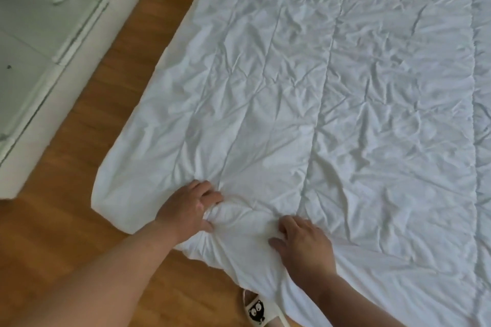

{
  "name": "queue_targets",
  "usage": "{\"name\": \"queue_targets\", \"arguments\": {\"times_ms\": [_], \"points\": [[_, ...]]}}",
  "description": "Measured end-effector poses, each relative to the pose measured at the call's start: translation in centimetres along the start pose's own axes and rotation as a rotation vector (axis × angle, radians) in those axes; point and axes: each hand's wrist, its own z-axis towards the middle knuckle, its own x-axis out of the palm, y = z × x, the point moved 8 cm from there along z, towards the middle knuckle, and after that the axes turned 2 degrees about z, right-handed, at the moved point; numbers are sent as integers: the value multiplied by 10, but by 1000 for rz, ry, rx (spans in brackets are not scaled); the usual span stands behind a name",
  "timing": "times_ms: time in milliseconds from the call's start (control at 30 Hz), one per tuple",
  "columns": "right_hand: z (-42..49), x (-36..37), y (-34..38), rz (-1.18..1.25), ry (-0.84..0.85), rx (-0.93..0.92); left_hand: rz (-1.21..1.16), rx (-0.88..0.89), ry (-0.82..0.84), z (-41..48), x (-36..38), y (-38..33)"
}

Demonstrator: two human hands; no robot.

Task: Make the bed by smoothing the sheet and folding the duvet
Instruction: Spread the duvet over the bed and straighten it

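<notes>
White duvet (318, 87), L hand (188, 210), R hand (303, 244) gripping hem, slipper (256, 310), wood floor (79, 220)

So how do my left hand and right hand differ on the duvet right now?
The left hand pinches a bunched fold of the duvet between thumb and fingers; the right hand lies on top, fingers bent, with no fold plainly caught. The left hand sits nearer the duvet's corner than the right hand. Both touch its near edge.
</notes>
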Motion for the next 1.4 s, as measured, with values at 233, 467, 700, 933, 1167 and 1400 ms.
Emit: {"name": "queue_targets", "arguments": {"times_ms": [233,467,700,933,1167,1400], "points": [[7,-3,7,-13,203,44,-199,111,163,6,2,4],[8,-1,59,-34,294,7,-174,47,245,-13,-26,54],[21,37,134,63,167,63,-196,-684,13,-57,-32,197],[43,52,119,92,171,183,-169,-716,1,-45,-15,188],[9,52,133,90,77,231,-254,-521,17,-63,-23,197],[-2,47,163,14,-23,322,-285,-417,78,-56,-41,220]]}}
